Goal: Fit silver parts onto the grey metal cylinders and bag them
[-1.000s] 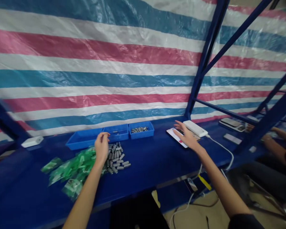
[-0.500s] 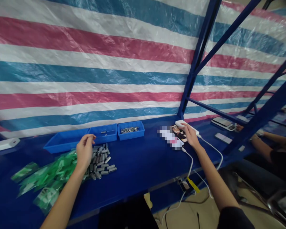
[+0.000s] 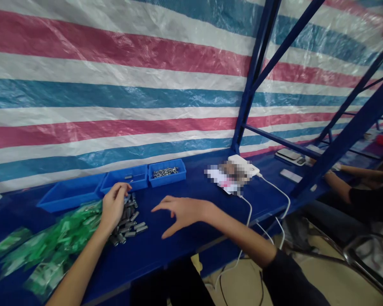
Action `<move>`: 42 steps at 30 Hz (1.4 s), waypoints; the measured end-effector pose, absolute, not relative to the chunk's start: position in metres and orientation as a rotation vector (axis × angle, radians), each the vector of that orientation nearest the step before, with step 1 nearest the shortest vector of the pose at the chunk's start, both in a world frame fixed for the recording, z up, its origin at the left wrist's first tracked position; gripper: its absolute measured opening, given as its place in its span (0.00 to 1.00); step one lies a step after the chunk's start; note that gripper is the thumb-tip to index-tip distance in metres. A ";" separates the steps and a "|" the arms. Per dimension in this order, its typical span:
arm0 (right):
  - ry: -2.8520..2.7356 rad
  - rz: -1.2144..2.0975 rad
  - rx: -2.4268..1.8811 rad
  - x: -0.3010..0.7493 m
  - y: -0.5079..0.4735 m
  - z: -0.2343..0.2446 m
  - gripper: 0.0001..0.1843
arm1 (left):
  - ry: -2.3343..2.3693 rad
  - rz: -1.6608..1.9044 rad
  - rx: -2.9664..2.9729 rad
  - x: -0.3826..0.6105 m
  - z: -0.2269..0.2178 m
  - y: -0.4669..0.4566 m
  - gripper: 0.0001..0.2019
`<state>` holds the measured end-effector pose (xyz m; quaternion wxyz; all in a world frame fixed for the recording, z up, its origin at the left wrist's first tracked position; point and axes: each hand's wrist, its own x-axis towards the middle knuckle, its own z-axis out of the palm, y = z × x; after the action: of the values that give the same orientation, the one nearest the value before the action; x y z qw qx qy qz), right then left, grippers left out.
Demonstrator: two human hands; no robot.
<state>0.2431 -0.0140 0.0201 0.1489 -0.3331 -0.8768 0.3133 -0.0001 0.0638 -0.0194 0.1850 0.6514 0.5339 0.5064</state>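
My left hand [image 3: 112, 207] hovers over the near side of the blue trays, fingers curled together; whatever they hold, if anything, is too small or hidden to make out. Beneath and beside it lies a pile of short grey metal cylinders [image 3: 127, 227]. Left of that pile spreads a heap of green-and-clear plastic packets [image 3: 60, 236]. My right hand [image 3: 185, 211] is over the blue table, thumb and fingers apart, holding nothing and pointing toward the cylinders. Three blue trays stand behind: a long left tray [image 3: 72, 192], a middle tray [image 3: 124, 180] with few small pieces, and a right tray [image 3: 167, 172] holding small metal parts.
A phone-like device [image 3: 225, 180], partly blurred out, lies beside a white power bank [image 3: 247, 165], with white cables [image 3: 282, 187] running over the edge. Blue frame posts [image 3: 245, 102] rise behind. Farther right are a small scale [image 3: 290, 156] and another person's arm [image 3: 341, 187].
My right hand has left the phone and power bank, moving left toward the metal cylinders with its fingers spread. My left hand stays curled near the pile. The view has shifted slightly right.
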 end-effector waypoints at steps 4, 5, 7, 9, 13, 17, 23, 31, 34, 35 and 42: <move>-2.727 0.602 -1.015 0.179 0.011 0.005 0.47 | 1.482 1.426 1.815 0.000 -0.021 0.064 0.13; -2.751 0.567 -1.043 0.169 0.019 0.002 0.47 | 1.484 1.435 1.801 -0.001 -0.020 0.064 0.13; -2.772 0.525 -1.082 0.156 0.033 -0.001 0.45 | 1.491 1.455 1.775 -0.002 -0.019 0.065 0.13; -2.758 0.513 -1.079 0.152 0.043 -0.002 0.42 | 1.486 1.474 1.759 -0.003 -0.018 0.065 0.13; -2.665 0.599 -1.043 0.160 0.054 -0.008 0.30 | 1.469 1.472 1.783 -0.002 -0.017 0.063 0.14; -2.545 0.598 -1.035 0.169 0.056 -0.016 0.19 | 1.470 1.406 1.930 0.002 -0.019 0.060 0.14; -2.474 0.378 -1.126 0.170 0.056 -0.025 0.18 | 1.565 0.942 2.464 0.011 -0.016 0.051 0.15; -2.390 0.416 -1.151 0.169 0.060 -0.034 0.20 | 1.712 0.723 2.657 0.014 -0.014 0.047 0.16; -2.348 0.461 -1.136 0.168 0.062 -0.037 0.17 | 1.725 0.753 2.663 0.012 -0.014 0.047 0.16; -2.330 0.470 -1.133 0.167 0.062 -0.038 0.17 | 1.727 0.765 2.659 0.011 -0.014 0.047 0.16; -2.193 0.568 -1.100 0.164 0.063 -0.045 0.16 | 1.726 0.826 2.637 0.008 -0.011 0.045 0.16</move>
<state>0.1636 0.0630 -0.0448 0.3065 -0.4158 -0.8289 0.2148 0.0078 0.0447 -0.0113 -0.0582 0.8080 0.5289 0.2532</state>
